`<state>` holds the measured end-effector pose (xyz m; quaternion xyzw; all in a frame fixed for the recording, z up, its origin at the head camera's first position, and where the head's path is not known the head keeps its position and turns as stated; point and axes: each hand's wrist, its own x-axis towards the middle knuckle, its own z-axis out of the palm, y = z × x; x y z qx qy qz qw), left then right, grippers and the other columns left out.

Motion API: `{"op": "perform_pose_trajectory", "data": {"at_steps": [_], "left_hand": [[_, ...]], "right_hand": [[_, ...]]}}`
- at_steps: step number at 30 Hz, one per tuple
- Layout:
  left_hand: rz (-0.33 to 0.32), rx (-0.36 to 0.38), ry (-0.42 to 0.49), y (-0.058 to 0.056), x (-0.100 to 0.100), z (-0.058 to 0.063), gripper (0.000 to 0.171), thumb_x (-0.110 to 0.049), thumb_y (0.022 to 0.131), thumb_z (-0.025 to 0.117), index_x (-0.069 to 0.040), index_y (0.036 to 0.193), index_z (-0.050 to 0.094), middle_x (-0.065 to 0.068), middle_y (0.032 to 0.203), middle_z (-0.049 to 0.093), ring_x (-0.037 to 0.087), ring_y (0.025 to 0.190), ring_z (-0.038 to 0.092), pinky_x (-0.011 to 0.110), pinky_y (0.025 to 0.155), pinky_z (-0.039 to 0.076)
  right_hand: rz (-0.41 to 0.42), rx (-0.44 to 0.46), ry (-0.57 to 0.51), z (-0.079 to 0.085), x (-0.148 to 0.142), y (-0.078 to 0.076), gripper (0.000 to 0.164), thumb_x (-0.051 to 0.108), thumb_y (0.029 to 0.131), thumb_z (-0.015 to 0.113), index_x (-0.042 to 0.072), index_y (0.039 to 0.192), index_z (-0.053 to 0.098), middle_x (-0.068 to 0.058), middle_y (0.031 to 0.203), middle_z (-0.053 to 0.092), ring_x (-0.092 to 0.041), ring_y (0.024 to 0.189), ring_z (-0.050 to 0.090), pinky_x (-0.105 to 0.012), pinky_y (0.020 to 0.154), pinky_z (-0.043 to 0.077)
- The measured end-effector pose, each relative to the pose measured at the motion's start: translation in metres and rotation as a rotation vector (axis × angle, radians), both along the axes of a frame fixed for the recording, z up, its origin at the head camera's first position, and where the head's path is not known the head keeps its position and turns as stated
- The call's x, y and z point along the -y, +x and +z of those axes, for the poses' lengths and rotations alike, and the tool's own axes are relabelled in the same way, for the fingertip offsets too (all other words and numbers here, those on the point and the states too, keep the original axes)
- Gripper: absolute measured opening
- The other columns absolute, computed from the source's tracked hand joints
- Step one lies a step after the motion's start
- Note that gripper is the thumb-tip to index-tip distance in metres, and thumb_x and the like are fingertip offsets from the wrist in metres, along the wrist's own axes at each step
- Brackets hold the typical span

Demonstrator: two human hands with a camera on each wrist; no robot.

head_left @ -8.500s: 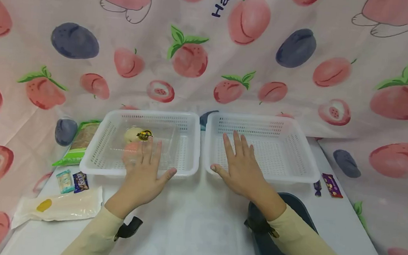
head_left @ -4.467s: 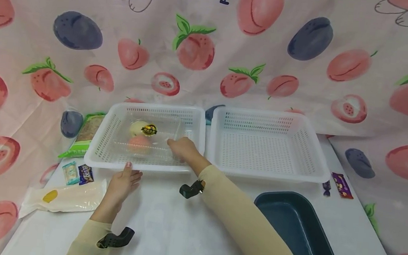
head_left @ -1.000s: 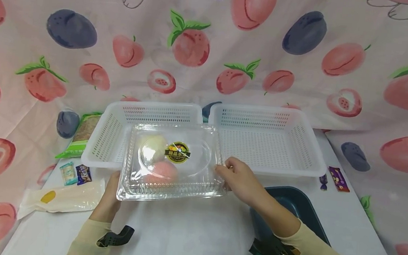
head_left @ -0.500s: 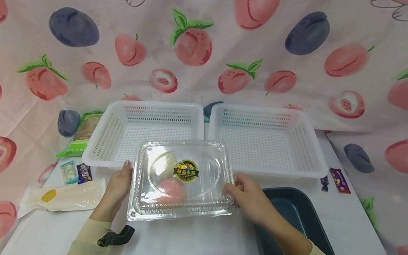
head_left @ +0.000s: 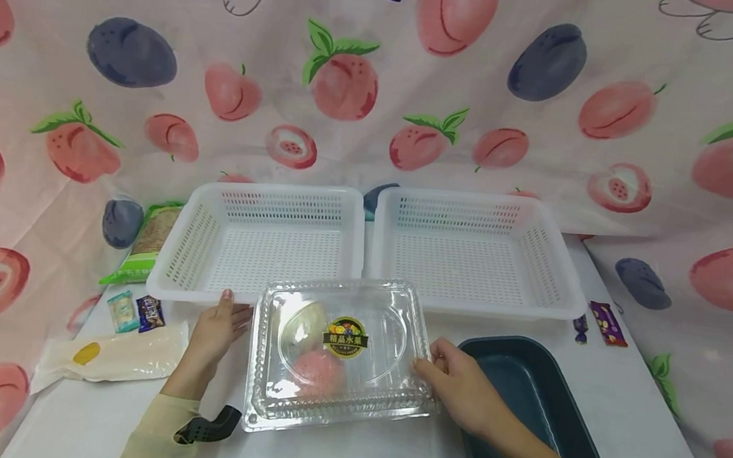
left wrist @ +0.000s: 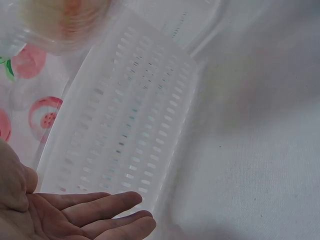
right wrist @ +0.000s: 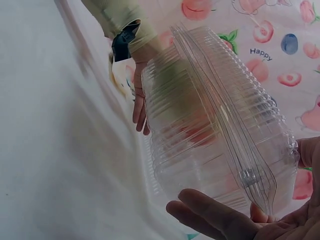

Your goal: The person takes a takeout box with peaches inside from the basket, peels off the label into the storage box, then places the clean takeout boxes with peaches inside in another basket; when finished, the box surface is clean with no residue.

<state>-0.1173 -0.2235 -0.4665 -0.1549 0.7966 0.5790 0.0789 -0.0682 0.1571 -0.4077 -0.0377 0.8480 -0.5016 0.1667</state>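
Observation:
My right hand [head_left: 467, 387] grips the right edge of a clear plastic clamshell box [head_left: 367, 374], thumb on top and fingers underneath. Held in the air, the box carries a round label [head_left: 345, 337]. Through the lid I make out one pale yellow-green round fruit [head_left: 302, 329] and one pinkish one [head_left: 319, 372]. At the front side of the left white basket [head_left: 203, 296], my left hand [head_left: 212, 332] stays with its fingers straight, holding nothing. The left wrist view shows that hand [left wrist: 85, 215] against the slotted basket wall [left wrist: 130, 115].
A second white basket [head_left: 484, 305] stands to the right. A dark blue tray [head_left: 531, 367] lies under my right forearm. Left are a green bag [head_left: 145, 246], two small packets [head_left: 123, 311] and a long pale package [head_left: 113, 356]. Two wrapped sweets [head_left: 607, 324] lie far right.
My right hand took hold of the box and lifted it out of the left basket, then drew it toward me and right. The left hand moved from above the basket to its front.

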Motion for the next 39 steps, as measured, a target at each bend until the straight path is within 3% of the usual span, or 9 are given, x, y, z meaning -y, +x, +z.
{"op": "perform_pose_trajectory", "data": {"at_steps": [4, 22, 28, 39], "left_hand": [[0.001, 0.000, 0.005, 0.001, 0.000, 0.001, 0.082, -0.046, 0.114, 0.009, 0.023, 0.147, 0.037, 0.040, 0.151, 0.044, 0.050, 0.146, 0.042, 0.052, 0.119, 0.040], [0.006, 0.022, 0.027, 0.001, 0.000, 0.004, 0.086, -0.050, 0.113, 0.007, 0.023, 0.147, 0.037, 0.039, 0.152, 0.044, 0.048, 0.147, 0.041, 0.052, 0.121, 0.038], [0.005, 0.031, 0.051, 0.000, 0.000, 0.004, 0.085, -0.049, 0.113, 0.008, 0.022, 0.149, 0.035, 0.039, 0.153, 0.042, 0.048, 0.148, 0.040, 0.052, 0.123, 0.037], [0.006, 0.038, 0.044, 0.000, -0.001, 0.004, 0.082, -0.047, 0.114, 0.008, 0.022, 0.149, 0.036, 0.038, 0.154, 0.043, 0.048, 0.148, 0.040, 0.052, 0.122, 0.037]], "right_hand": [[-0.011, 0.015, 0.001, -0.008, -0.004, 0.006, 0.024, 0.028, 0.100, 0.066, 0.008, 0.092, 0.055, 0.004, 0.061, 0.042, -0.007, 0.052, 0.035, -0.019, 0.045, 0.025], [-0.041, 0.065, 0.033, -0.039, -0.014, 0.021, 0.024, 0.027, 0.099, 0.068, 0.005, 0.098, 0.059, 0.003, 0.066, 0.047, -0.008, 0.055, 0.041, -0.022, 0.047, 0.034], [-0.037, 0.074, 0.075, -0.043, -0.014, 0.024, 0.028, 0.031, 0.099, 0.068, 0.009, 0.089, 0.053, 0.003, 0.064, 0.046, -0.008, 0.054, 0.040, -0.021, 0.047, 0.032], [-0.020, 0.097, 0.108, -0.041, -0.012, 0.023, 0.030, 0.032, 0.100, 0.065, 0.009, 0.088, 0.050, 0.001, 0.066, 0.048, -0.012, 0.056, 0.041, -0.024, 0.046, 0.032]]}}
